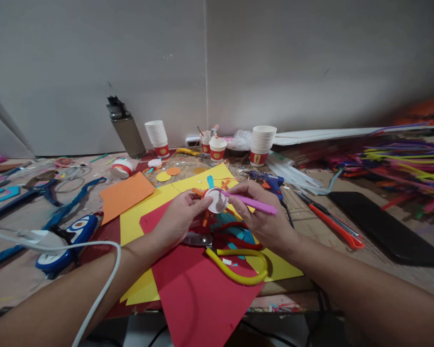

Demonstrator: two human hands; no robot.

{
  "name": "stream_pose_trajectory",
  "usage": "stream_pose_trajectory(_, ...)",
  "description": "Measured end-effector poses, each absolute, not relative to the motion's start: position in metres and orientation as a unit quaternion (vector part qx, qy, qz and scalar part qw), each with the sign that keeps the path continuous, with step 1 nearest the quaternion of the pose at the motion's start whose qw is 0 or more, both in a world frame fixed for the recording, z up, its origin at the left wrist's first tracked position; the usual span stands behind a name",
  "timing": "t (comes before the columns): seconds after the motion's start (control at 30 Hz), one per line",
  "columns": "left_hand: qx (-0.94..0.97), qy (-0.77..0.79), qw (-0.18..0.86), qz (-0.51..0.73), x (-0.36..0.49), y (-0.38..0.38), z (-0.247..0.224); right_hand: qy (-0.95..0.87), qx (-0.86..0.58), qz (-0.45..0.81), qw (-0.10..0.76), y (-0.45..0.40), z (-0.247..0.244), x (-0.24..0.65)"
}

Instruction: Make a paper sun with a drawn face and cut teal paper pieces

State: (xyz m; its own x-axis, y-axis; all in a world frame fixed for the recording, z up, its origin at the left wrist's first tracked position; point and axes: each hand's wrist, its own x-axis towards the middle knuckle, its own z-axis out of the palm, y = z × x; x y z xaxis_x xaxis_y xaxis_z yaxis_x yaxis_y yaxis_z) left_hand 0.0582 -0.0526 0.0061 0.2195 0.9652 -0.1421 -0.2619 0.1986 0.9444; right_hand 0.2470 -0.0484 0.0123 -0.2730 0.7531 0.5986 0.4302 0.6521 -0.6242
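My left hand (181, 215) is closed, pinching a small paper cup piece (217, 201) with a round white face toward me. Orange strips and a teal strip (210, 181) stick out around its rim. In my right hand (262, 212) is a slim purple pen (256, 204), its tip end at the white face's upper right edge; whether it touches is too small to tell. Below my hands lie yellow-handled scissors (244, 282), with red handles (235, 236) beside them. Red paper (191, 294) and yellow paper (139, 274) are spread underneath, with teal scraps (243, 234) on top.
Stacked paper cups (263, 140) and a dark bottle (129, 132) stand along the wall. At right lie a blue glue gun (274, 183), a red utility knife (334, 224) and a black phone-like slab (385, 226). A white cable (110, 279) crosses my left forearm. Orange paper (126, 195) lies left.
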Motion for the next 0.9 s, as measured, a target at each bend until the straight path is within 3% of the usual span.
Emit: stream_pose_trajectory(0.9,0.383,0.397,0.681,0.481,0.0532,-0.0443,0.0053,-0.777,-0.342,0.138,0.510,-0.0539,0.0145,0.2487)
